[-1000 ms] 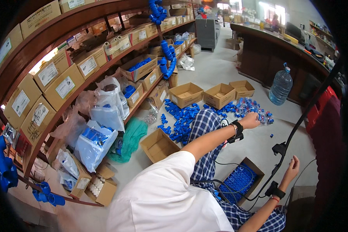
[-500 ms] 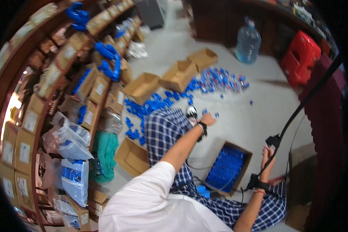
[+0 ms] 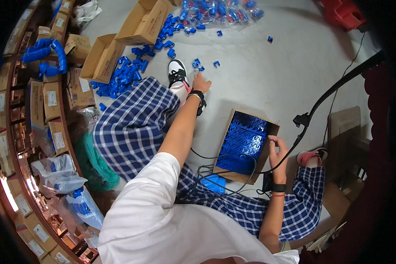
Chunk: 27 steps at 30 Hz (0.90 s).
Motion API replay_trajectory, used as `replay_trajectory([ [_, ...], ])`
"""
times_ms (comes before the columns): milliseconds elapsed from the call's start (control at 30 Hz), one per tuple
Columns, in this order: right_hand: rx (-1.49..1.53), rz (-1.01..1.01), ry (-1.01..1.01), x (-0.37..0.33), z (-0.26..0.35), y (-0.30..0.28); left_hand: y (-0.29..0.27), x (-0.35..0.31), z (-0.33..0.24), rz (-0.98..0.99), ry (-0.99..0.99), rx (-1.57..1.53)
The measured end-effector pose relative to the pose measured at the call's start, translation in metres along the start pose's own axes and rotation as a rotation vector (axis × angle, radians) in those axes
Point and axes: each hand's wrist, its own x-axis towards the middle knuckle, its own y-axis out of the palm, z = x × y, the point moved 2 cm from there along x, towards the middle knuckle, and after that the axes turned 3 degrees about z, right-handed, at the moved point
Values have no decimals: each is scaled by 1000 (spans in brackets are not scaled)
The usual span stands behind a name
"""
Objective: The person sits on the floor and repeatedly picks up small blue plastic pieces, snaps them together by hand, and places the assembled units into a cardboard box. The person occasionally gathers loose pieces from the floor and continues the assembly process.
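My left hand [image 3: 201,82] reaches out over my plaid-trousered knee to the grey floor beside my black-and-white shoe [image 3: 177,71]. Its fingers are spread and nothing shows in them. A few small blue plastic parts [image 3: 198,65] lie just beyond the fingertips. My right hand [image 3: 276,148] curls its fingers over the right rim of an open cardboard box [image 3: 268,128], which is packed with neat rows of blue parts [image 3: 243,141].
A big heap of blue parts [image 3: 127,72] lies by open cardboard boxes [image 3: 100,56] at the upper left. Shelves of boxes and bags [image 3: 44,110] curve along the left. A black cable and stand [image 3: 325,99] cross at the right, beside a red container [image 3: 344,14].
The view has tipped further down and closer. My left hand stays by the shoe and the loose blue parts. My right hand has come onto the box's rim.
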Motion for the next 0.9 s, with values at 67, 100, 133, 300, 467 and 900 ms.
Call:
replay_trajectory([
  [67, -26, 14, -10, 7, -3, 5, 4, 12, -3, -70, 11, -1],
  [100, -29, 20, -11, 9, -5, 7, 6, 17, -5, -108, 26, 4],
  [133, -36, 15, -43, 11, -6, 9, 6, 24, -9, -141, 33, 2],
  [300, -12, 58, 14, 17, -14, 22, 4, 43, -31, -208, 180, 69],
  [467, -36, 97, 32, 15, -13, 27, 9, 58, -62, -182, 71, 155],
  [900, -70, 135, 75, 20, -21, 33, 20, 94, -79, -139, 342, 340],
])
